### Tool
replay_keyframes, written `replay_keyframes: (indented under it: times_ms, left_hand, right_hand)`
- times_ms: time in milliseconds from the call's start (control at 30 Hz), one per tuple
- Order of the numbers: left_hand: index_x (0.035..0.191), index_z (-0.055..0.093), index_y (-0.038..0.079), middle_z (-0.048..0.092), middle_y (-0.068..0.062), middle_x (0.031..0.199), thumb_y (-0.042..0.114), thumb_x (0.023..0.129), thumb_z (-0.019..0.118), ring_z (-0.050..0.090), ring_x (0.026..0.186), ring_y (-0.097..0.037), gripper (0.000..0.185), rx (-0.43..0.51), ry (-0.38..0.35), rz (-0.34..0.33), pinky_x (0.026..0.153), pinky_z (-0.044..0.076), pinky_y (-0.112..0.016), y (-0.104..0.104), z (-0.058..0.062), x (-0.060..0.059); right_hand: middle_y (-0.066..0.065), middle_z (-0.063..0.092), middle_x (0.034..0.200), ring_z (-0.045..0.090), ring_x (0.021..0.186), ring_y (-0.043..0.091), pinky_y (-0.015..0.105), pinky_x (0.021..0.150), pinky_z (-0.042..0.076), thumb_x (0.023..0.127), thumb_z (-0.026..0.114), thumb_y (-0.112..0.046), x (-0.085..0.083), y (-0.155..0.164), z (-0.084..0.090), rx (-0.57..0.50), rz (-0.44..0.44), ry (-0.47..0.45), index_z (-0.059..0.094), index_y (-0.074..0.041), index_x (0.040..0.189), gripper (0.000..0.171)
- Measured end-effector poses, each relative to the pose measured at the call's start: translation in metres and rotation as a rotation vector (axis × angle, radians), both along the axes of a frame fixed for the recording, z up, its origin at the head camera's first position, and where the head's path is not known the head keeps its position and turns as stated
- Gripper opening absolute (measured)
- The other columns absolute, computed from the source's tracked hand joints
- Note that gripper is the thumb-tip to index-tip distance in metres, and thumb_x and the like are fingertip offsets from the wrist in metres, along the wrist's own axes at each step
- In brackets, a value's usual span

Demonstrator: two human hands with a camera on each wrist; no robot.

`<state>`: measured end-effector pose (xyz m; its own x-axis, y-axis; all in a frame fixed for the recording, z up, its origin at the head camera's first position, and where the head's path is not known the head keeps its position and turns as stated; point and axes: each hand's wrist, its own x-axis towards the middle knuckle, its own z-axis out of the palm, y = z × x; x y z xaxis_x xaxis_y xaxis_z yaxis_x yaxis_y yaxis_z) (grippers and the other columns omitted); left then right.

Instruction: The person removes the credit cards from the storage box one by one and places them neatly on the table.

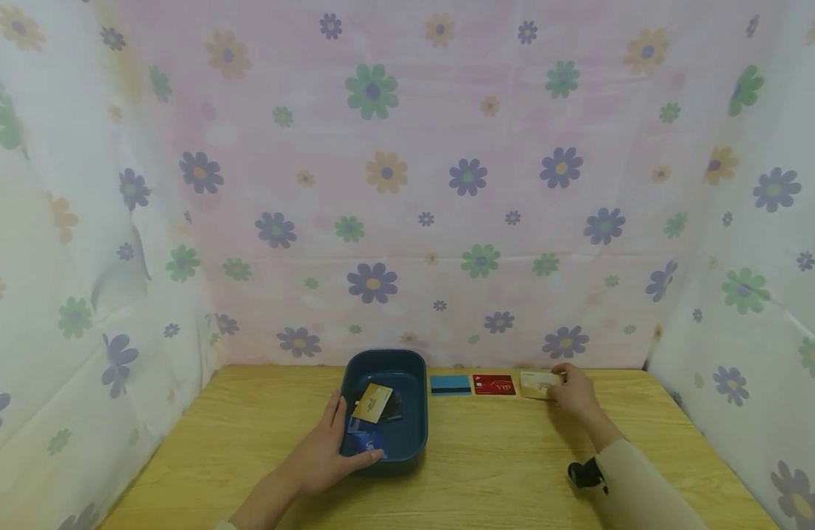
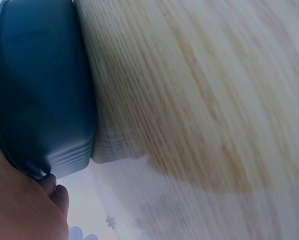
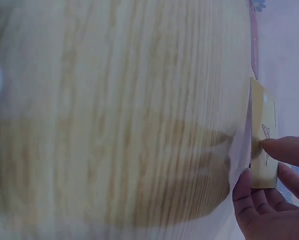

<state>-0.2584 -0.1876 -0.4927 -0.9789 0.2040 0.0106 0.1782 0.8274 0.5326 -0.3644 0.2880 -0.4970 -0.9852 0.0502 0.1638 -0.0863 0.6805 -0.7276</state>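
A dark blue tray (image 1: 414, 368) sits mid-table with several cards in it, a gold one (image 1: 372, 402) on top. My left hand (image 1: 327, 449) grips the tray's near-left corner, thumb over the rim; the left wrist view shows the tray's outer wall (image 2: 39, 90) against my palm (image 2: 19, 205). Right of the tray lie a blue card (image 1: 450, 384) and a red VIP card (image 1: 494, 384) in a row. My right hand (image 1: 569, 390) pinches a pale gold card (image 1: 536, 384) at the row's right end; the right wrist view shows fingers (image 3: 284, 150) on that card (image 3: 264, 145).
The wooden table (image 1: 500, 456) is enclosed by flowered cloth walls (image 1: 407, 184) at the back and both sides. A black wrist camera strap (image 1: 584, 473) sits on my right sleeve.
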Motion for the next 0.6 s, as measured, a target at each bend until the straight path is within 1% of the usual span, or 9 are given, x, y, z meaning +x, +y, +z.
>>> replay_keyframes:
  times_ms: [67,133,167,300,367,500,600]
  left_hand:
    - [0.162,0.011,-0.004,-0.003,-0.020,0.171,0.081,0.080,0.065,0.034,0.145,-0.050,0.130,-0.002,0.001,0.000,0.111,0.039,-0.062,0.000,0.000,0.000]
    - [0.162,0.012,-0.004,-0.003,-0.020,0.171,0.080,0.080,0.065,0.035,0.145,-0.050,0.129,-0.002,0.000,0.000,0.110,0.040,-0.062,0.000,0.001,0.001]
    - [0.162,0.012,-0.004,-0.003,-0.020,0.171,0.080,0.080,0.065,0.036,0.144,-0.050,0.129,-0.002,-0.001,-0.002,0.110,0.040,-0.062,0.001,0.002,0.001]
    - [0.162,0.012,-0.003,-0.004,-0.018,0.171,0.080,0.080,0.065,0.039,0.143,-0.049,0.128,-0.005,-0.006,-0.001,0.108,0.042,-0.062,0.001,0.002,0.002]
    - [0.162,0.012,-0.003,-0.004,-0.018,0.171,0.081,0.080,0.064,0.039,0.143,-0.049,0.128,-0.008,-0.008,-0.003,0.108,0.042,-0.062,0.001,0.001,0.001]
    - [0.162,0.011,-0.003,-0.005,-0.018,0.171,0.080,0.081,0.064,0.037,0.144,-0.048,0.128,-0.004,-0.011,-0.003,0.109,0.041,-0.062,0.000,0.001,0.001]
    - [0.162,0.011,-0.003,-0.004,-0.018,0.171,0.079,0.081,0.065,0.036,0.145,-0.048,0.127,0.003,-0.009,-0.002,0.110,0.040,-0.062,0.000,0.002,0.001]
  right_hand:
    - [0.036,0.060,0.114,0.057,0.093,0.039,0.048,0.078,0.051,0.082,0.064,0.002,-0.004,0.000,-0.003,0.038,0.015,0.008,0.053,0.016,0.126,0.048]
    - [0.039,0.060,0.116,0.059,0.099,0.045,0.055,0.086,0.050,0.080,0.067,0.001,-0.007,-0.001,-0.004,0.080,0.025,0.030,0.054,0.017,0.124,0.048]
    - [0.040,0.059,0.118,0.058,0.102,0.046,0.056,0.088,0.050,0.079,0.068,0.002,-0.009,-0.001,-0.005,0.093,0.024,0.038,0.054,0.018,0.123,0.049]
    - [0.042,0.059,0.118,0.058,0.100,0.046,0.055,0.090,0.049,0.074,0.067,0.004,-0.014,-0.002,-0.006,0.136,0.021,0.061,0.057,0.020,0.121,0.051]
    - [0.043,0.059,0.119,0.058,0.100,0.045,0.055,0.089,0.050,0.074,0.066,0.004,-0.016,-0.002,-0.005,0.152,0.020,0.054,0.058,0.020,0.121,0.050]
    - [0.043,0.058,0.121,0.058,0.110,0.050,0.058,0.094,0.050,0.076,0.063,0.003,-0.016,-0.004,-0.001,0.171,0.027,0.041,0.059,0.021,0.120,0.048]
    - [0.043,0.058,0.120,0.058,0.106,0.049,0.055,0.090,0.052,0.075,0.062,0.004,-0.014,-0.006,0.002,0.158,0.033,0.029,0.059,0.022,0.120,0.048]
